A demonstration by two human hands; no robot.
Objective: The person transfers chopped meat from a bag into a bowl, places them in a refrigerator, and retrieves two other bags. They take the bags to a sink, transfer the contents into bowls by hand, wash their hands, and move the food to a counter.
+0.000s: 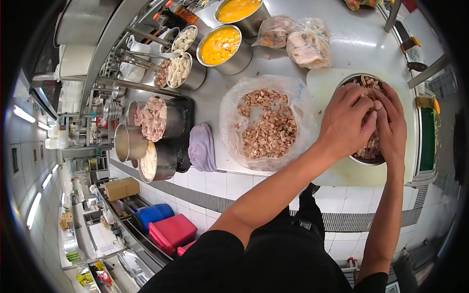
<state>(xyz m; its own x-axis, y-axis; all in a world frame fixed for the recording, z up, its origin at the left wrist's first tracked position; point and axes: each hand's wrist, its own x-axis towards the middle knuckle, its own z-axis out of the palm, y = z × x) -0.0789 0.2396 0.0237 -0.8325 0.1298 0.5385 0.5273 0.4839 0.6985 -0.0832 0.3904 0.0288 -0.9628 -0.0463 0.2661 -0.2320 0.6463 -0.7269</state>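
Note:
A round steel bowl (377,161) of chopped meat (362,153) stands on a pale cutting board (337,177) at the right. Over its middle, my left hand (346,116) curls its fingers into the meat. My right hand (392,119) presses in from the other side, and the thumbs come together. Both hands seem closed round chopped meat, though the palms hide most of it. Left of the board lies a clear plastic bag (231,110), spread wide, with more chopped brown meat pieces (271,136) on it.
Steel pots of yellow liquid (221,45) and pale pieces (180,71) stand at the back left. Two filled plastic bags (309,46) lie behind the board. A purple towel (202,146) hangs near a pot of raw meat (152,117). Yellow-handled tools (410,45) sit along the right edge.

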